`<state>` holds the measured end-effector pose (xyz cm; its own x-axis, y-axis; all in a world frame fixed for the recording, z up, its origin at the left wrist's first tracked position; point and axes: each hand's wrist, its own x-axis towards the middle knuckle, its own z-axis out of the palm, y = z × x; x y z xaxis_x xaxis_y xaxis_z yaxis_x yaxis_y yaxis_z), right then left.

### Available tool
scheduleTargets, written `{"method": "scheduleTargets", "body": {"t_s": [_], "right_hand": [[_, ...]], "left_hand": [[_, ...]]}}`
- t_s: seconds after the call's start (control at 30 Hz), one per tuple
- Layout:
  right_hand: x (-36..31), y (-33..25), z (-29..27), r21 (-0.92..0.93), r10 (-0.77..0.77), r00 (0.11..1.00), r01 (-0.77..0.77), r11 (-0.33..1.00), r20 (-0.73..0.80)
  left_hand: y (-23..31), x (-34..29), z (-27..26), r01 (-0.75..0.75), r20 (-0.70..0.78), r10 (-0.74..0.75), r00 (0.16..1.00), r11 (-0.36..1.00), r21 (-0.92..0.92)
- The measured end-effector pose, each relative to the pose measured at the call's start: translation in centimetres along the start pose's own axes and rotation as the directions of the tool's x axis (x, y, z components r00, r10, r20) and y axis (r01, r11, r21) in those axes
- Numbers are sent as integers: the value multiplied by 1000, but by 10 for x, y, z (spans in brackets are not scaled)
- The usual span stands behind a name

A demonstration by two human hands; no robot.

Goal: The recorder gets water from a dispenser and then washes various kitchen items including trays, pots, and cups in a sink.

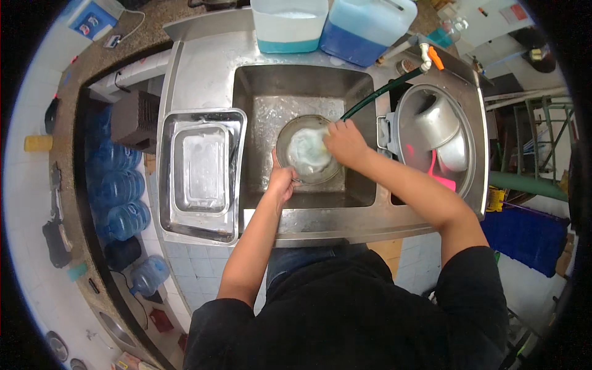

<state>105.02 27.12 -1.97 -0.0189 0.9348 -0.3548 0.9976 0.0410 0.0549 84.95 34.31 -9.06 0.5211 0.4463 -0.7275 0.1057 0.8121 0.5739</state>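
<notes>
Round grey metal bowl (286, 137), foamy with white suds (309, 153), was held within a rectangular stainless-steel sink (264, 117) in the head view. Bare left hand (283, 184) was clamped on its near-left rim; bare right hand (346, 143) was at the far-right edge, its grip impossible to tell. A dark green tubular hose (383, 90) ran just beside it. Nested rectangular metal trays (240, 154) lay left, a wide round metal basin (407, 126) right.

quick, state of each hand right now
Left hand: closed, holding the round metal bowl.
Right hand: closed over the bowl's edge; anything held cannot be told.
</notes>
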Motion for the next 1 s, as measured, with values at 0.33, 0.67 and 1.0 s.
{"method": "scheduleTargets", "body": {"t_s": [0.33,0.67,1.0], "right_hand": [[-29,9,30,18,6,955,-1,1000,-298],[4,-33,72,9,-46,982,45,999,183],[38,-37,95,30,67,864,-60,998,-500]], "left_hand": [[-2,-2,3,-5,36,2,999,997,82],[-6,2,19,-35,99,15,995,979,202],[-2,0,32,-5,96,-8,995,991,135]]}}
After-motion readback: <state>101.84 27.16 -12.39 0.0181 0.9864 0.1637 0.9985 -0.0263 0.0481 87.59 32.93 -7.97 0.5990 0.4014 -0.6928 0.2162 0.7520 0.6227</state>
